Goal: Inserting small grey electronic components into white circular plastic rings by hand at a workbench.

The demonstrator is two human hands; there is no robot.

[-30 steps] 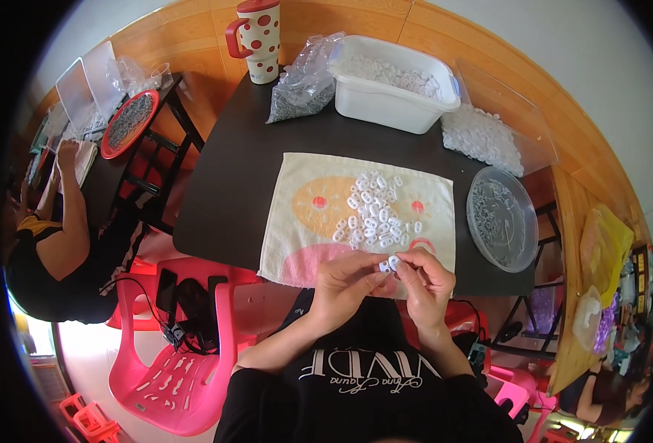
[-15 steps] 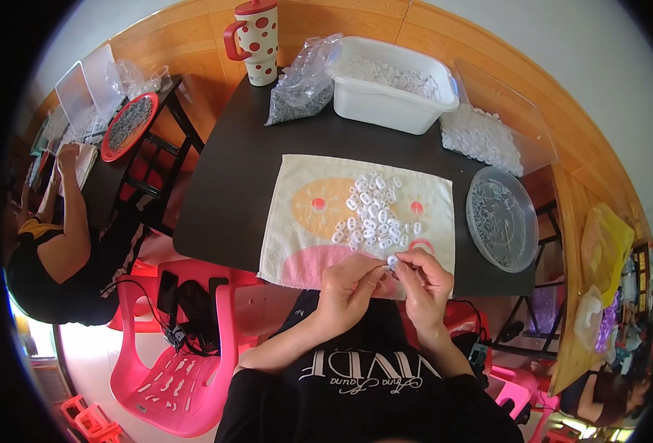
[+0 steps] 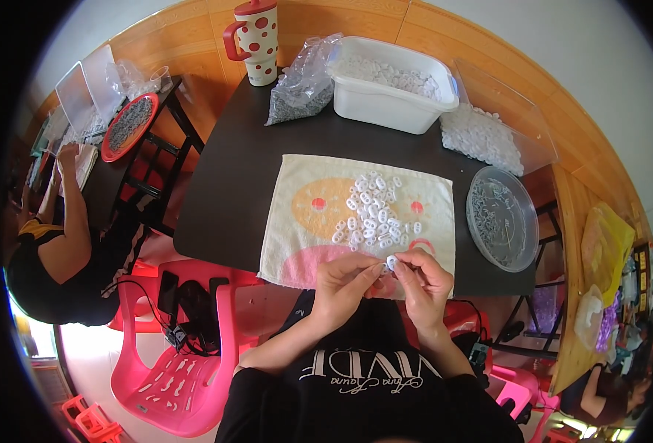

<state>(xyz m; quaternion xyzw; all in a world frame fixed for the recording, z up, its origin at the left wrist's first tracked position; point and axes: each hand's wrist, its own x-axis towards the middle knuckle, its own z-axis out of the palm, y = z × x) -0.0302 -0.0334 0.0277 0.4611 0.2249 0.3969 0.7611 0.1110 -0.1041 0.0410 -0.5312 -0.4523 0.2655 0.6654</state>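
My right hand (image 3: 424,286) pinches a small white plastic piece (image 3: 391,261) with dark openings between thumb and fingers, just above the near edge of a towel (image 3: 437,184). Close beside it, my left hand (image 3: 345,286) is closed in a pinch, its fingertips meeting the piece or something tiny next to it; what they grip is too small to tell. On the towel beyond my hands lies a loose pile of similar white oval pieces (image 3: 374,210), many with two holes.
At the back stand a spotted tumbler (image 3: 258,44), a bag of grey bits (image 3: 301,100), a white tub (image 3: 389,111) and a clear bin (image 3: 485,140) of white pieces. A round clear tray (image 3: 503,255) sits right. Pink chair (image 3: 171,384) below left; another person (image 3: 61,251) works at left.
My left fingers have shifted slightly up against the white piece. The right hand, the pile and the containers stay where they were.
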